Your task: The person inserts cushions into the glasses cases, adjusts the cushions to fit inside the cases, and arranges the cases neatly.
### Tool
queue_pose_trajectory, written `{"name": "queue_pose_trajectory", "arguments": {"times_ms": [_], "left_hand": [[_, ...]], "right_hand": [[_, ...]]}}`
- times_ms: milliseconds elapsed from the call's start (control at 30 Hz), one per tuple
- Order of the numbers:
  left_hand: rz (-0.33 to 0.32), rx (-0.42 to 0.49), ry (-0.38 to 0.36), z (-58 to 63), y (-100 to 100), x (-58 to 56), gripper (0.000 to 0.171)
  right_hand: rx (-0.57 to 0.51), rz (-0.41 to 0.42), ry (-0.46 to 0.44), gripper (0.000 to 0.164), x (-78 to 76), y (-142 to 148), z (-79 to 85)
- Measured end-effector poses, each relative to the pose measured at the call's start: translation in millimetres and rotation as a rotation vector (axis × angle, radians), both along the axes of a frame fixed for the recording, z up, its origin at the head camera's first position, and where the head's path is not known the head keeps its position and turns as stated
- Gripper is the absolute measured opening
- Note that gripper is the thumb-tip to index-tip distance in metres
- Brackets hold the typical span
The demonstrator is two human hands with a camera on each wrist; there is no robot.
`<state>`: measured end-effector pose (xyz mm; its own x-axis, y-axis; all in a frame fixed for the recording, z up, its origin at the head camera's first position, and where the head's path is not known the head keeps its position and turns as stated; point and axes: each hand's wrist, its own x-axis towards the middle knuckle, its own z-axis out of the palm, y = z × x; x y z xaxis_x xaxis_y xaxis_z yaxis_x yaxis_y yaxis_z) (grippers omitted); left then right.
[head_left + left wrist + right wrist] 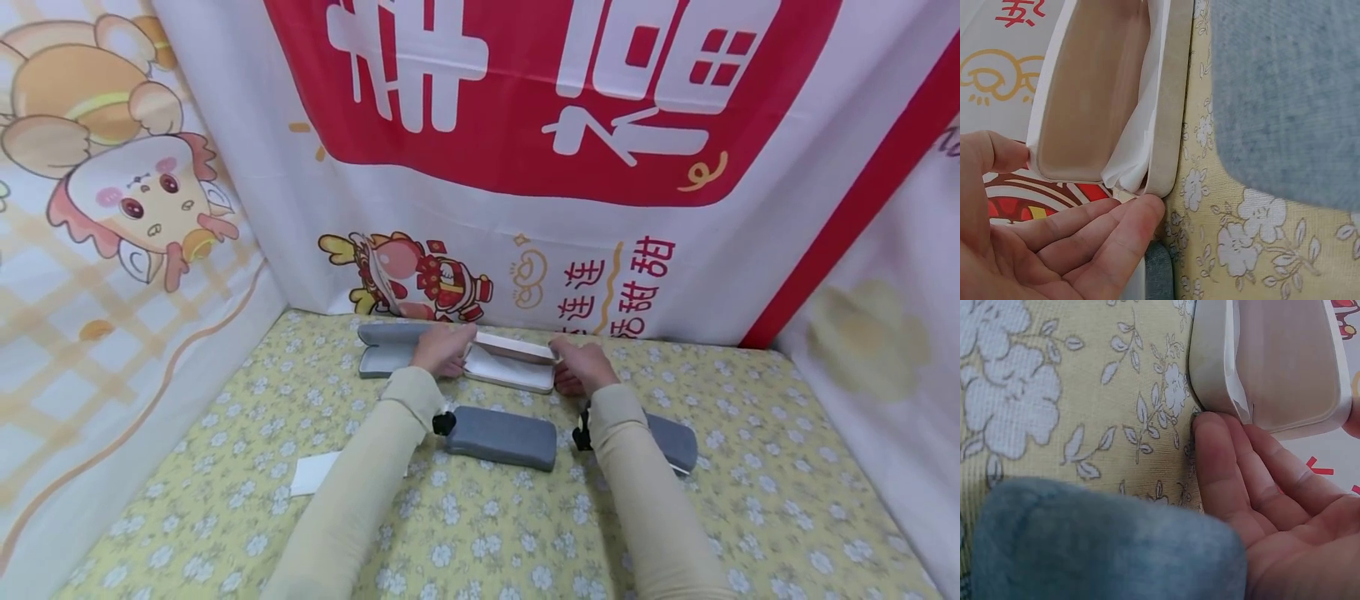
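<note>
At the back of the table, an opened pale beige glasses case (513, 385) lies between my hands, its lid raised. Inside it is a white cloth (1138, 140), bunched at the left end. My left hand (442, 350) holds the left end, thumb on the lid's edge and fingertips at the base. My right hand (588, 367) grips the other end likewise; in the right wrist view its fingertips touch the base corner, and the thumb shows only partly at the lid. Beside my left hand is an opened grey glasses case (381, 360), partly hidden by that hand.
Nearer me lies a closed grey glasses case (504, 437), between my forearms. Another grey case (675, 442) is partly covered by my right forearm. A white cloth or paper (311, 472) lies beside my left forearm. Printed hangings (450, 183) enclose the flowered tabletop (487, 533).
</note>
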<state>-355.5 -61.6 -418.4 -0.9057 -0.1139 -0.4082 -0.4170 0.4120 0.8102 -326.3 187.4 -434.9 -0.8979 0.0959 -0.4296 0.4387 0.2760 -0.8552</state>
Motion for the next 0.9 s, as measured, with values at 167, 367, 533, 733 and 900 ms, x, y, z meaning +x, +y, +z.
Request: {"name": "queue_pose_trajectory", "arguments": {"times_ms": [167, 367, 533, 733, 900], "left_hand": [[-0.049, 0.038, 0.033, 1.8, -7, 5.9, 0.057], [-0.101, -0.021, 0.06, 6.9, -11, 9.7, 0.043], [-0.134, -0.12, 0.057, 6.4, -14, 9.1, 0.041], [-0.168, -0.111, 0.045, 10.7, -19, 11.6, 0.04], [-0.197, -0.057, 0.073, 14.7, -33, 15.9, 0.037]], "right_hand": [[0.0, 0.033, 0.012, 0.055, 8.1, -3, 4.8], [0.069, 0.046, 0.038, 0.044, 9.8, -4, 4.4], [0.282, 0.038, 0.062, 0.021, 8.6, -2, -4.6], [0.311, 0.028, 0.105, 0.037, 12.2, -1, -1.3], [0.267, 0.025, 0.135, 0.035, 17.5, -7, 7.2]]}}
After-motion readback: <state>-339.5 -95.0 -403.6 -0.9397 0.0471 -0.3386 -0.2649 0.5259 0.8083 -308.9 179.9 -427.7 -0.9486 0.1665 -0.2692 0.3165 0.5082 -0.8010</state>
